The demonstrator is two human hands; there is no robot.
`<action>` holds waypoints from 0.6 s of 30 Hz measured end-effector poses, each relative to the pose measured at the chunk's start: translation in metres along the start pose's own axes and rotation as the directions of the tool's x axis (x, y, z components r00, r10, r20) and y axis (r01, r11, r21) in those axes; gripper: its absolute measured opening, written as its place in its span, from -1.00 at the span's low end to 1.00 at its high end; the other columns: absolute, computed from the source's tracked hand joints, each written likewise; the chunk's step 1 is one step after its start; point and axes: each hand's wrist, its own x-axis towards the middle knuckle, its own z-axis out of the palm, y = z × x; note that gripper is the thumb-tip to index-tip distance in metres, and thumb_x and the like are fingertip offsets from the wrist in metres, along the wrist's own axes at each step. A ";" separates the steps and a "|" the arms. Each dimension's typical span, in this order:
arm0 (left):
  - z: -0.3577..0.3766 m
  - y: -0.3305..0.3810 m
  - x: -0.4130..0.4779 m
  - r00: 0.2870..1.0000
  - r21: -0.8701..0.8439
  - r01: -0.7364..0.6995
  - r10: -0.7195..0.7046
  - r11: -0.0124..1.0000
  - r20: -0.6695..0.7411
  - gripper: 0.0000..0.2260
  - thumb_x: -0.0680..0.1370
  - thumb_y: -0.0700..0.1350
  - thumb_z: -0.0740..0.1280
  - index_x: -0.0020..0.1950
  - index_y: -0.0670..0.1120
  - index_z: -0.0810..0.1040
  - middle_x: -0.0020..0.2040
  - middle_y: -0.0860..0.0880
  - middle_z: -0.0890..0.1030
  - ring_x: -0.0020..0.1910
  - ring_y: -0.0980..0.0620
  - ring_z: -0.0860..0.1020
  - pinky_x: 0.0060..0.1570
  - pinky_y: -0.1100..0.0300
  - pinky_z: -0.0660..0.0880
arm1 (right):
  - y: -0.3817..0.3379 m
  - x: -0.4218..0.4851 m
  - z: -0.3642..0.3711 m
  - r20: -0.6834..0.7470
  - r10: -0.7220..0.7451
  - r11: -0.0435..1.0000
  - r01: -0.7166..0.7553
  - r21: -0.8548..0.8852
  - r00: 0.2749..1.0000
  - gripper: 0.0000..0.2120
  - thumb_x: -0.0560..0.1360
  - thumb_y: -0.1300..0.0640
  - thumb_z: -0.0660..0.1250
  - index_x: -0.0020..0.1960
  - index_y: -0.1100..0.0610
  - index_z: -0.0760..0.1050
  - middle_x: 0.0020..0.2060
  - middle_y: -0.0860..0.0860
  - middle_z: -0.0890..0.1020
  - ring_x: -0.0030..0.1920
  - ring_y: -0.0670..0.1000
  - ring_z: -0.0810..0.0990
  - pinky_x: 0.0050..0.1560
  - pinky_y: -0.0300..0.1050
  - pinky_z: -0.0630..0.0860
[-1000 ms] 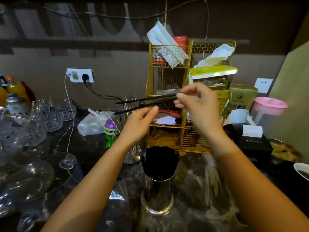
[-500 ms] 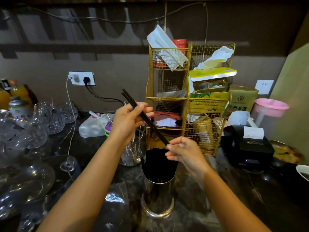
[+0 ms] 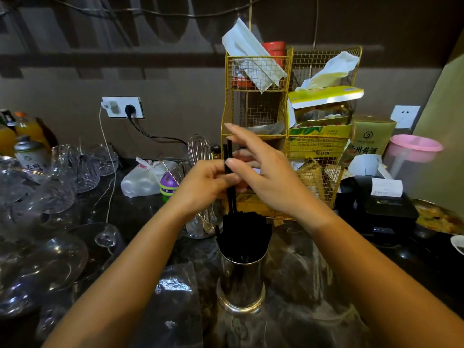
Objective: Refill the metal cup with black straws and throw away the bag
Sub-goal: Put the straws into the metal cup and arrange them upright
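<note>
While the metal cup (image 3: 241, 282) stands packed with black straws (image 3: 243, 234), the left hand (image 3: 204, 185) pinches two upright straws (image 3: 229, 172) just above it; the right hand (image 3: 266, 175) beside them spreads its fingers.

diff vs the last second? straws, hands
The loose straws swung from near horizontal to upright, tips now at the bundle in the metal cup. Left hand keeps gripping them; right hand moved from their end to alongside, fingers spread. Cup stayed put.

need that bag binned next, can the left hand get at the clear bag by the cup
Probably yes, once it lets go: the left hand grips the straws, and the clear bag lies uncovered just left of the metal cup.
</note>
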 end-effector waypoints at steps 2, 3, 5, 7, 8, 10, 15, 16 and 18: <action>0.002 -0.007 -0.004 1.000 0.007 0.008 -0.008 1.000 -0.013 -0.73 0.49 -0.31 0.22 -0.20 0.04 0.58 -0.35 0.13 0.68 -0.28 0.21 0.62 -0.23 0.33 0.58 | 0.004 0.001 0.008 0.009 -0.049 0.997 0.049 -0.056 0.999 -0.54 0.53 0.16 0.20 0.40 0.02 0.21 0.31 0.03 0.44 0.22 -0.06 0.44 0.18 -0.22 0.41; 0.003 -0.011 -0.005 1.000 0.033 0.011 -0.010 0.999 -0.022 -0.71 0.48 -0.30 0.22 -0.25 0.06 0.57 -0.38 0.15 0.67 -0.30 0.22 0.61 -0.24 0.32 0.58 | 0.008 0.001 0.013 0.011 -0.066 0.994 0.067 -0.086 0.998 -0.56 0.53 0.17 0.20 0.39 0.05 0.24 0.31 0.05 0.44 0.26 -0.05 0.42 0.21 -0.29 0.35; 0.005 -0.019 -0.008 0.999 0.099 0.023 -0.020 0.995 -0.032 -0.72 0.48 -0.28 0.24 -0.29 0.06 0.57 -0.41 0.15 0.66 -0.31 0.21 0.60 -0.18 0.20 0.57 | 0.014 0.001 0.021 0.011 -0.091 0.984 0.092 -0.153 0.996 -0.61 0.53 0.20 0.20 0.34 0.12 0.32 0.28 0.07 0.48 0.27 -0.05 0.41 0.16 -0.51 0.23; 0.008 -0.026 -0.010 0.999 0.131 0.038 -0.033 0.991 -0.039 -0.73 0.48 -0.28 0.25 -0.30 0.05 0.56 -0.45 0.12 0.63 -0.33 0.25 0.58 -0.19 0.24 0.53 | 0.020 -0.001 0.026 0.006 -0.091 0.976 0.090 -0.197 0.996 -0.66 0.53 0.23 0.20 0.29 0.15 0.39 0.24 0.10 0.52 0.23 -0.03 0.43 0.09 -0.61 0.18; 0.009 -0.029 -0.011 0.999 0.154 0.039 -0.034 0.987 -0.039 -0.74 0.48 -0.28 0.26 -0.29 0.05 0.55 -0.44 0.11 0.62 -0.35 0.28 0.56 -0.22 0.31 0.51 | 0.023 -0.003 0.028 0.006 -0.084 0.974 0.083 -0.211 0.996 -0.67 0.53 0.24 0.19 0.28 0.16 0.40 0.22 0.11 0.53 0.22 -0.01 0.44 0.09 -0.60 0.17; 0.011 -0.036 -0.012 0.998 0.258 0.047 -0.035 0.965 -0.050 -0.74 0.47 -0.25 0.28 -0.34 0.06 0.52 -0.42 0.09 0.54 -0.42 0.29 0.49 -0.32 0.34 0.42 | 0.027 -0.008 0.031 0.014 -0.082 0.967 0.083 -0.241 0.997 -0.68 0.52 0.25 0.19 0.27 0.18 0.41 0.21 0.12 0.54 0.22 0.03 0.46 0.11 -0.52 0.17; 0.018 -0.061 -0.018 0.995 0.546 0.055 -0.002 0.836 -0.097 -0.89 0.45 -0.22 0.31 -0.22 -0.25 0.56 -0.27 -0.22 0.58 -0.24 -0.06 0.51 -0.28 0.13 0.33 | 0.037 -0.026 0.042 0.092 0.016 0.957 0.012 -0.290 0.996 -0.68 0.53 0.25 0.18 0.28 0.17 0.41 0.25 0.13 0.53 0.27 0.08 0.46 0.25 -0.16 0.36; 0.020 -0.066 -0.019 0.995 0.578 0.039 0.019 0.815 -0.094 -0.89 0.44 -0.23 0.31 -0.16 -0.27 0.56 -0.15 -0.26 0.60 -0.13 -0.13 0.53 -0.17 0.09 0.37 | 0.038 -0.030 0.045 0.096 0.010 0.948 0.021 -0.316 0.995 -0.68 0.51 0.25 0.20 0.26 0.20 0.43 0.21 0.15 0.55 0.24 0.12 0.49 0.23 -0.05 0.42; 0.023 -0.079 -0.022 0.996 0.634 0.048 0.012 0.772 -0.090 -0.86 0.45 -0.20 0.30 -0.10 -0.26 0.57 0.00 -0.25 0.59 0.04 -0.19 0.49 0.01 -0.01 0.41 | 0.046 -0.039 0.051 0.115 -0.024 0.920 0.067 -0.385 0.993 -0.70 0.44 0.27 0.23 0.15 0.24 0.52 0.08 0.17 0.64 0.09 0.16 0.60 0.07 0.05 0.57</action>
